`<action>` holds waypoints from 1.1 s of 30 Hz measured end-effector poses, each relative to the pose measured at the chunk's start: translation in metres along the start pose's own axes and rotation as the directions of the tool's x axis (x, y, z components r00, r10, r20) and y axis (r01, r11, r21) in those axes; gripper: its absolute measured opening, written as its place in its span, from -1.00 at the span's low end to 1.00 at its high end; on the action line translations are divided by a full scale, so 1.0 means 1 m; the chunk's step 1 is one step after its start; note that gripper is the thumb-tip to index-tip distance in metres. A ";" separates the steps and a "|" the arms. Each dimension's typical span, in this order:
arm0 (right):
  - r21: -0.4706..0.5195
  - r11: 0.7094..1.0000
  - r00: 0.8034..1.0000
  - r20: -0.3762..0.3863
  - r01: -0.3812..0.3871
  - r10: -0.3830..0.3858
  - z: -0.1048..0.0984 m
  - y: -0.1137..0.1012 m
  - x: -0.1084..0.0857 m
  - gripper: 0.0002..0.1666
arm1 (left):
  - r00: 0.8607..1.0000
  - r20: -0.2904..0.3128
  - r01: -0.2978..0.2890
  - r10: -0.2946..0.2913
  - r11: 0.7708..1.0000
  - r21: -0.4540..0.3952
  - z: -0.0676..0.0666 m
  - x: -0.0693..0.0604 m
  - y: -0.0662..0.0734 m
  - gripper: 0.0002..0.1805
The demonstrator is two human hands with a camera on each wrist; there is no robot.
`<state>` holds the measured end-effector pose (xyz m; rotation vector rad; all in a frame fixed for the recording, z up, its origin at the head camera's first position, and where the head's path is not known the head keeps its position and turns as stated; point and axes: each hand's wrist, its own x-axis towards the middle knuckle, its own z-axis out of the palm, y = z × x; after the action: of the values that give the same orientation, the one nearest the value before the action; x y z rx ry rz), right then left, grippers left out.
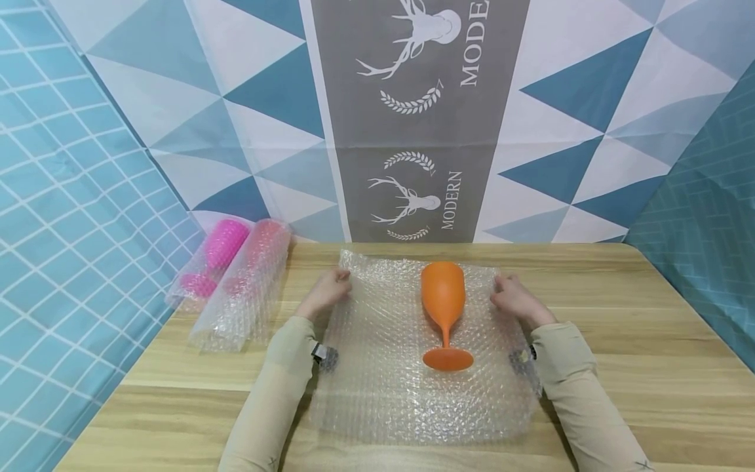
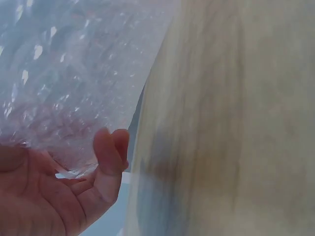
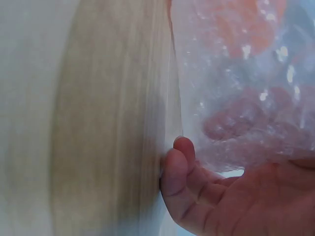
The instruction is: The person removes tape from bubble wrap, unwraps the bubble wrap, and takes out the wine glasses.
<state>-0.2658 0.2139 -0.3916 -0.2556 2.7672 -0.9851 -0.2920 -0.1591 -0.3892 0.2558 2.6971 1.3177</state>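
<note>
While the left hand (image 1: 326, 292) pinches the far left corner of a clear plastic bubble-wrap sheet (image 1: 377, 367) and the right hand (image 1: 519, 299) its far right corner, an orange stemmed goblet (image 1: 444, 295) lies on it, bowl pointing away, over a pale wood-grain tabletop (image 1: 637, 341).

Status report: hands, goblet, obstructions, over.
Left hand and right hand gripping bubble wrap near far corners. Orange goblet lying on it, uncovered. No obstruction seen.
</note>
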 end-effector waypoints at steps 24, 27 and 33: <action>-0.019 0.998 0.998 -0.020 0.053 -0.054 -0.021 -0.013 -0.017 -0.29 | 0.998 0.058 -0.023 0.034 0.983 -0.184 -0.019 -0.008 -0.009 -0.38; -0.083 0.992 0.994 -0.049 0.097 -0.101 -0.031 -0.022 -0.020 -0.31 | 0.999 0.044 -0.012 0.022 0.977 -0.214 -0.021 -0.011 -0.007 -0.32; -0.031 0.990 0.989 -0.055 0.137 -0.139 -0.051 -0.041 -0.021 -0.37 | 0.998 0.054 0.049 -0.035 0.955 -0.292 -0.022 -0.018 -0.005 -0.24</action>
<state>-0.2532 0.2177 -0.3240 -0.4347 2.8487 -1.0025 -0.2790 -0.1834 -0.3791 0.1934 2.4104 1.6500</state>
